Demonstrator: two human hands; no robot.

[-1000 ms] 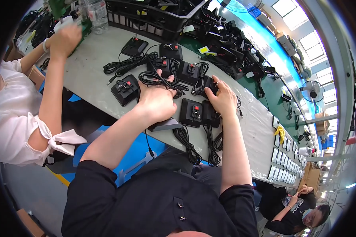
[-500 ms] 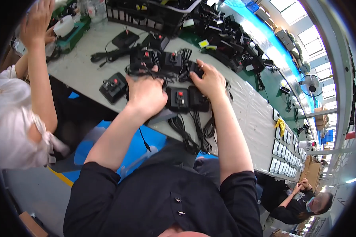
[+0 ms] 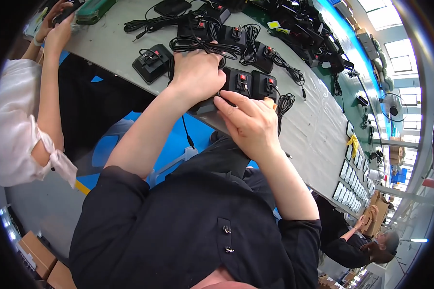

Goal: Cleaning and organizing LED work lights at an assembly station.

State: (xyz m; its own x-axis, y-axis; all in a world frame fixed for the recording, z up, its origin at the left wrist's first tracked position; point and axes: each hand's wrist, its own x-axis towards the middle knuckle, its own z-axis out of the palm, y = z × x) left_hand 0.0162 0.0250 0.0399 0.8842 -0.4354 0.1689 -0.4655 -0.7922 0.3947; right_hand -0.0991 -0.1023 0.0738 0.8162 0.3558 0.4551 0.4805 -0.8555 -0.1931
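My left hand (image 3: pixel 197 77) is curled at the middle of the table's near side, its fingers under and around a bundled black cable (image 3: pixel 205 46). Most of its fingertips are hidden. Thumb and index finger of my right hand (image 3: pixel 250 118) come together at the edge of a dark box (image 3: pixel 205 106) beneath my left hand; what they pinch is too small to make out. Just beyond my right hand stand two black boxes with red switches, a nearer box (image 3: pixel 237 79) and a right-hand box (image 3: pixel 264 85). Another black box (image 3: pixel 152 62) lies left of my left hand.
More black boxes (image 3: pixel 263 57) with coiled cables lie farther back on the grey table (image 3: pixel 313 139). Rows of small white devices (image 3: pixel 352 178) fill its right end. A co-worker's hands (image 3: pixel 58 29) hold a dark item at left; another person (image 3: pixel 357 241) sits at lower right.
My right hand has come from the far boxes back toward the near edge, beside my left hand. Cables that hung over the near edge no longer show there. The view has shifted.
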